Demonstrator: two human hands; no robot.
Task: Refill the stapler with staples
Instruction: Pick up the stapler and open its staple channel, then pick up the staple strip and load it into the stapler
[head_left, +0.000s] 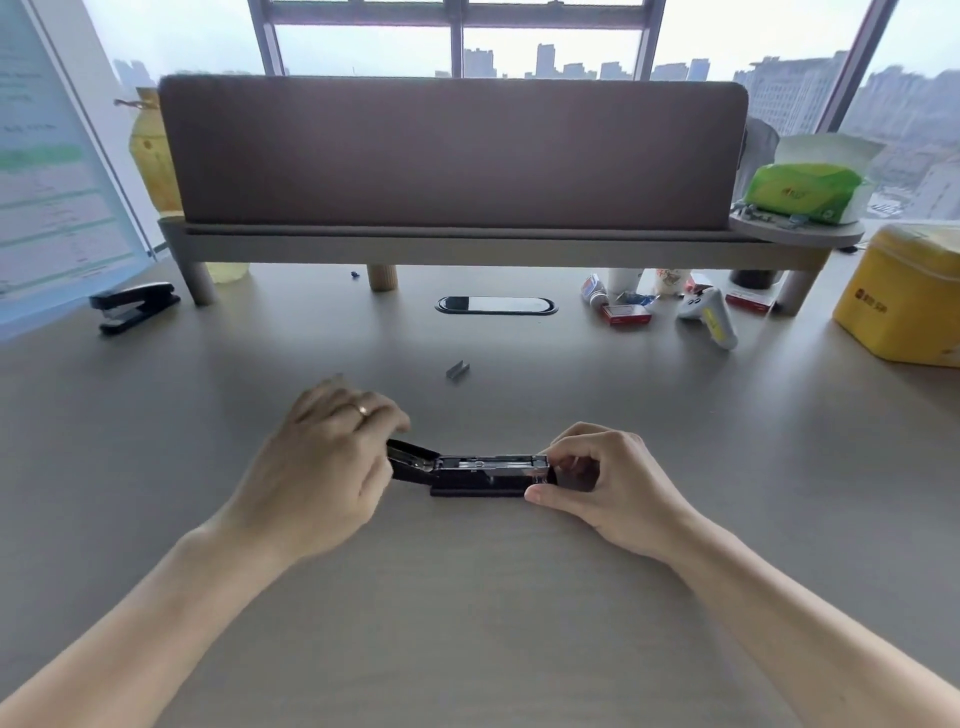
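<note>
A black stapler (480, 475) lies opened flat on the grey desk in front of me, its metal staple channel facing up. My left hand (327, 462) grips the folded-back top cover at the stapler's left end. My right hand (597, 478) pinches the right end of the channel between thumb and fingers. A short strip of staples (457, 371) rests loose on the desk beyond the stapler, apart from both hands.
A second black stapler (134, 305) sits at the far left. A brown desk divider (452, 156) on legs spans the back. Small red boxes (626, 315), a white controller (709, 314) and a yellow tin (904, 296) crowd the back right. A cable grommet (496, 305) is mid-desk.
</note>
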